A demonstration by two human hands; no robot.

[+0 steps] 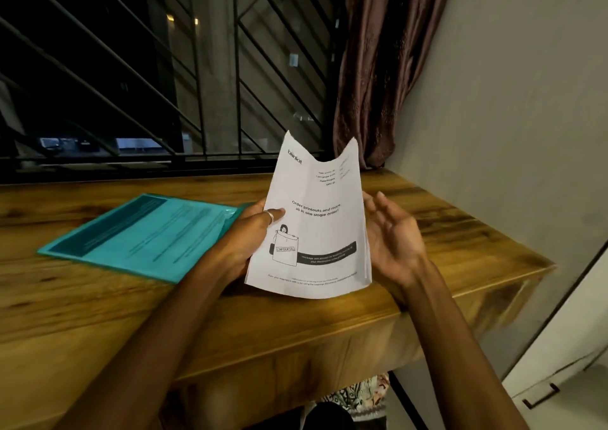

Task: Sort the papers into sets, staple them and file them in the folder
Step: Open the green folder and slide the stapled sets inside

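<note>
From the head camera, the top sheet of the papers [316, 225] carries the brand "blinkit" in its upper left corner. Further down, a heading reads "Order printouts and more, all in one single order!". Below it is a drawing of a small figure holding a large envelope stamped "CONFIDENTIAL". A few short lines near the upper right corner and the white print on a black band beside the drawing are too blurred to read, as is the fine print along the bottom.

The papers are a thin stack, its layers showing along the right edge. They are held up over the wooden counter [98, 304], near its front edge, and the top edge curls and sags in the middle. The left hand [250, 235] grips the stack at its left edge, with the thumb pressed on the printed face and the fingers hidden behind. A silver ring [269, 215] sits on the thumb. The right hand [393, 232] is spread and relaxed, holding nothing, its palm turned toward the right edge of the stack just beside it. Whether its fingertips touch the paper I cannot tell.

A teal folder [141, 232] lies flat on the counter to the left, behind the left hand. A printed sheet shows through its cover, but its writing is unreadable.
</note>
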